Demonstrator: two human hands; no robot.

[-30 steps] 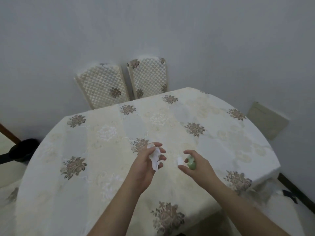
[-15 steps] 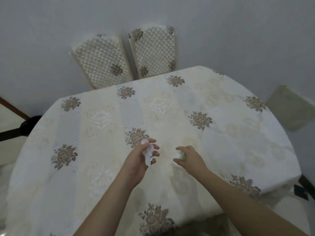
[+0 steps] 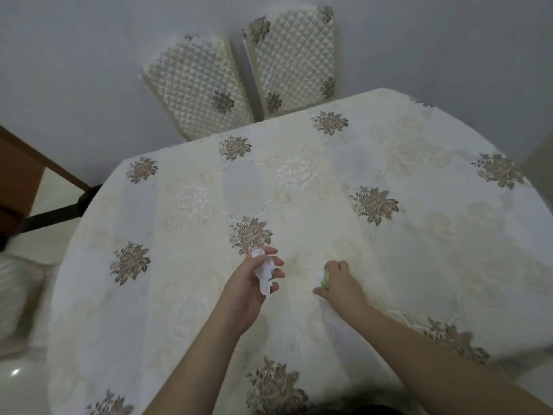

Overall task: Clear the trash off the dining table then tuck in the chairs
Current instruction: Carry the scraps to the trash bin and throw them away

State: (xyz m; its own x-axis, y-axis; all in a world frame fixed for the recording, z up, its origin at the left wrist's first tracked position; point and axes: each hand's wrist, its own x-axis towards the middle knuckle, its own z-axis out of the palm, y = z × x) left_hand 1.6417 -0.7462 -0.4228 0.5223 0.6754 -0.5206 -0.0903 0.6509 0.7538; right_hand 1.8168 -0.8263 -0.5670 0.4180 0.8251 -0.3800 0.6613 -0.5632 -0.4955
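My left hand [image 3: 250, 290] grips a crumpled white tissue [image 3: 264, 272] just above the dining table [image 3: 419, 265], which wears a cream cloth with brown flower patterns. My right hand [image 3: 341, 283] holds a small green and white scrap [image 3: 324, 278], its fingers curled round it low over the cloth. The two hands sit side by side near the table's middle. Two chairs with quilted cream backs [image 3: 203, 91] [image 3: 294, 58] stand against the far edge of the table, by the wall.
A dark wooden frame piece [image 3: 51, 215] and brown furniture [image 3: 18, 172] sit at the left beyond the table. A white rounded object [image 3: 18, 295] lies at the lower left. A pale panel [image 3: 538, 163] leans on the wall at right.
The camera has tipped down and moved closer over the table. Both hands keep hold of their scraps, and the right hand has dropped nearer to the cloth.
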